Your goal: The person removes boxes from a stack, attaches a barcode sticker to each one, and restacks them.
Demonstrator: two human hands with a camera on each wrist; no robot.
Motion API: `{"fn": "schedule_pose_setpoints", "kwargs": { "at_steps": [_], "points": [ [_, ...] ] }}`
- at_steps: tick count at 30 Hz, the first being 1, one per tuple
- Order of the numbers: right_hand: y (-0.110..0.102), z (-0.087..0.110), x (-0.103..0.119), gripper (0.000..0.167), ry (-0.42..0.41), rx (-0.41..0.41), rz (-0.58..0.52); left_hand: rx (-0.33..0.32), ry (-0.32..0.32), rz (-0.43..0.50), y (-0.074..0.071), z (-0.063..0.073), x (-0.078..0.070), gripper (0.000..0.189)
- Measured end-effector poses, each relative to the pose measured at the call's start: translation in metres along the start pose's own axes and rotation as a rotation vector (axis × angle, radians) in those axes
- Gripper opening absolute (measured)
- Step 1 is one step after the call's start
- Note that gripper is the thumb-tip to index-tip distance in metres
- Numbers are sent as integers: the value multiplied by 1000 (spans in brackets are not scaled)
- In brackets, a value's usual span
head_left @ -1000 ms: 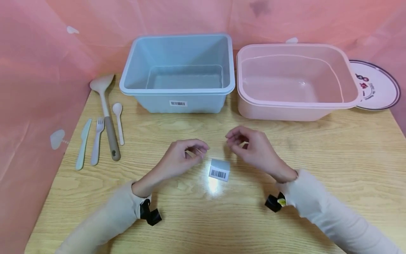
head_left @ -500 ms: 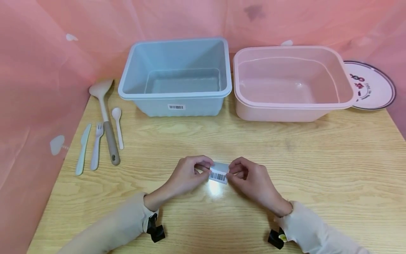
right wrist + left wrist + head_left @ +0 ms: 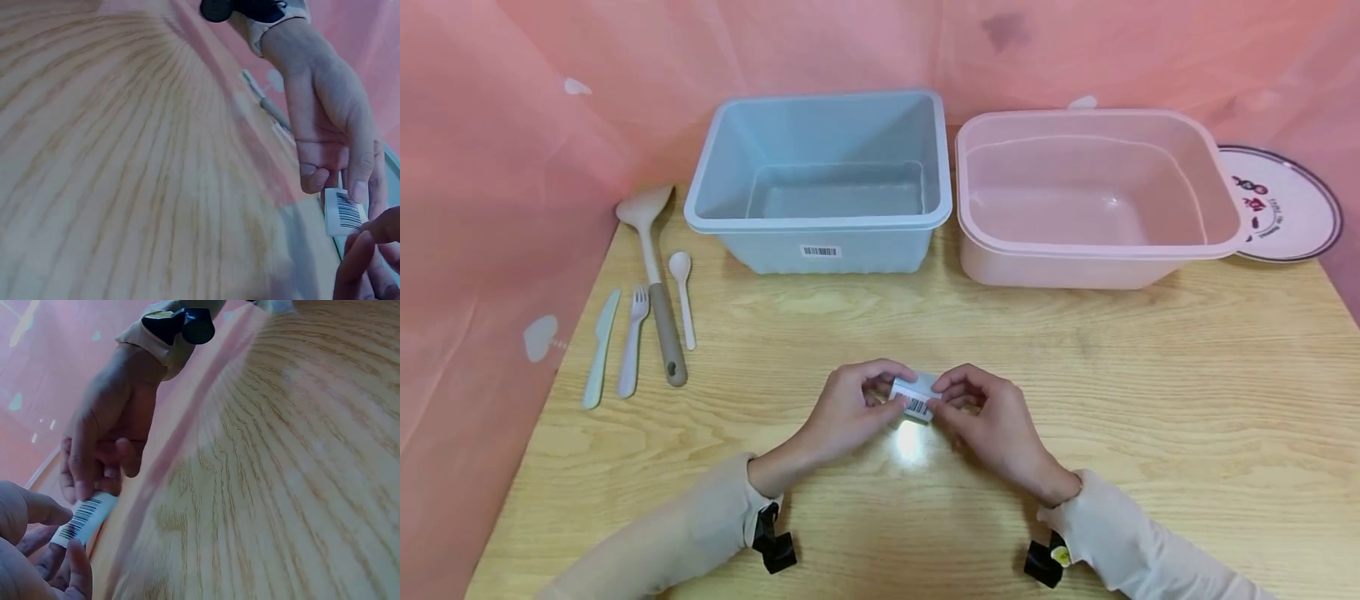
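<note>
A small pale blue box (image 3: 917,390) with a white barcode label is held between both hands in the middle of the table. My left hand (image 3: 848,414) pinches its left end, thumb in front and fingers behind. At the opposite end, my right hand (image 3: 997,423) pinches it the same way. The barcode label (image 3: 84,517) faces the wearer and shows between the fingertips in the left wrist view. From the right wrist, the label (image 3: 347,214) also shows, with the box's ends partly hidden by fingers.
Behind the hands stand a blue bin (image 3: 820,223) and a pink bin (image 3: 1075,250). A round white plate (image 3: 1296,208) lies partly behind the pink one. To the left lie a knife (image 3: 601,348), a fork (image 3: 633,342), a turner (image 3: 664,321) and a spoon (image 3: 683,300).
Both hands have come down and inward from above the box and taken hold of its two ends. The box has since tilted and shifted slightly up the view.
</note>
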State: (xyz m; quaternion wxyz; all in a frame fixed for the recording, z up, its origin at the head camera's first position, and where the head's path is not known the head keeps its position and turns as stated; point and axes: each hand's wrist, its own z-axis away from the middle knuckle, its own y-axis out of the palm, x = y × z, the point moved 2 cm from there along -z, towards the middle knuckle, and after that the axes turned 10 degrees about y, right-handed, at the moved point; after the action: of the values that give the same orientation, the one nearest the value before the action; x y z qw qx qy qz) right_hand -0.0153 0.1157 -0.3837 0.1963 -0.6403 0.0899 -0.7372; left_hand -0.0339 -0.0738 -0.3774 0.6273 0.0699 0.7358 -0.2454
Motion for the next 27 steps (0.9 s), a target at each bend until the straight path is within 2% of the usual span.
{"fn": "schedule_pose_setpoints", "kwargs": {
  "at_steps": [3, 7, 10, 13, 16, 18, 20, 23, 27],
  "points": [
    [0, 1, 1, 12, -13, -17, -67, -15, 12, 31, 0, 0, -1, 24],
    [1, 2, 1, 11, -13, -1, -173, -78, 32, 64, -1, 1, -3, 23],
    [0, 4, 2, 13, -30, 15, -195, -118, 49, 70, -2, -1, -8, 21],
    [-5, 4, 5, 16, -120, -16, -78, -132, 56, 73, -2, -2, -12, 21],
    [-12, 3, 13, 19, -287, -120, 106, -139, 42, 67, -4, -4, -16, 22],
    [-15, 2, 19, 19, -375, -185, 186, -138, 31, 68, -5, -5, -18, 22],
    [-16, 2, 27, 17, -438, -220, 205, -136, 25, 67, -5, -6, -19, 22],
    [-15, 1, 38, 14, -495, -229, 193, -126, 33, 75, -4, -7, -20, 22],
    [-9, -1, 45, 18, -590, -259, 221, -122, 51, 72, -1, -8, -24, 22]
  ]
}}
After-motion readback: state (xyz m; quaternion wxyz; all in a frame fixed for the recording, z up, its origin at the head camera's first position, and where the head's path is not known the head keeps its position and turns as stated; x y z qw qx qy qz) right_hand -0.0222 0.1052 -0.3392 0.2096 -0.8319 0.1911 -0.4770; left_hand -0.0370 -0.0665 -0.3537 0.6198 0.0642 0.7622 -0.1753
